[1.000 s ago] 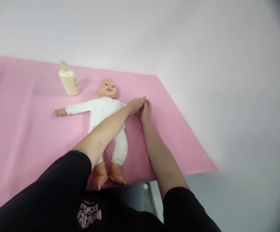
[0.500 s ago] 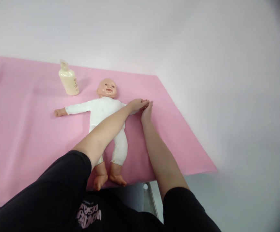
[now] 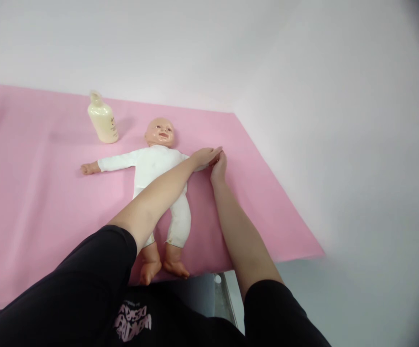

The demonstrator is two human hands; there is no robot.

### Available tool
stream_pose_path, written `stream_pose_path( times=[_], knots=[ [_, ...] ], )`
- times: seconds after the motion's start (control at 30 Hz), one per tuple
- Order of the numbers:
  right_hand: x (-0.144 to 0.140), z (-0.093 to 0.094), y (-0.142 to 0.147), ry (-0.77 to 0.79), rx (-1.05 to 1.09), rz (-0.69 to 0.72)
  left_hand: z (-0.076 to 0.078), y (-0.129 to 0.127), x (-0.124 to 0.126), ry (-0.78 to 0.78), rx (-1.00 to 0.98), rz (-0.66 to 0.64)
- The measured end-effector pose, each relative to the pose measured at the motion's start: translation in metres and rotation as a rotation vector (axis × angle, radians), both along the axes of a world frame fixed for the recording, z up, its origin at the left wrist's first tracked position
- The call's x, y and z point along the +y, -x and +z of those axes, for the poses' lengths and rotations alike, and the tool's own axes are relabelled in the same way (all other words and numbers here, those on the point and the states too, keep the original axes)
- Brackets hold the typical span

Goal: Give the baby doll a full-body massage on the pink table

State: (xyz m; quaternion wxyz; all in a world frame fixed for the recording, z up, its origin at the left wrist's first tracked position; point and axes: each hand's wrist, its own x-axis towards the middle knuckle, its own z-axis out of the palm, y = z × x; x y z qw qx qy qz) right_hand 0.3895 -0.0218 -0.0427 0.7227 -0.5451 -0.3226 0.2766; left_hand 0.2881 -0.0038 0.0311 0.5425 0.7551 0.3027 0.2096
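A baby doll (image 3: 155, 166) in a white suit lies on its back on a pink sheet (image 3: 32, 202), arms spread, feet toward me. My left hand (image 3: 204, 157) reaches across the doll's body and lies over its outstretched arm on the right side. My right hand (image 3: 219, 168) meets it there from below, fingers curled at the doll's hidden hand. How tightly either hand grips is hard to make out.
A cream lotion bottle (image 3: 102, 118) stands upright on the sheet beyond the doll's other arm. The sheet's right edge runs diagonally; a pale floor lies past it. A white wall stands behind.
My right hand's fingers have curled in slightly and both hands shifted a little at the doll's arm. The doll and bottle have not moved.
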Motion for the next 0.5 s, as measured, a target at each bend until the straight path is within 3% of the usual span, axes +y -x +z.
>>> stream_pose_path(
  times=[0.13, 0.5],
  knots=[
    [0.0006, 0.0023, 0.0011, 0.049, 0.121, -0.022, -0.0049, -0.0012, 0.0016, -0.077, -0.013, -0.006],
    [-0.0062, 0.0033, 0.0055, -0.069, -0.005, -0.03, -0.0048, -0.0047, 0.0014, 0.179, -0.116, 0.088]
  ],
)
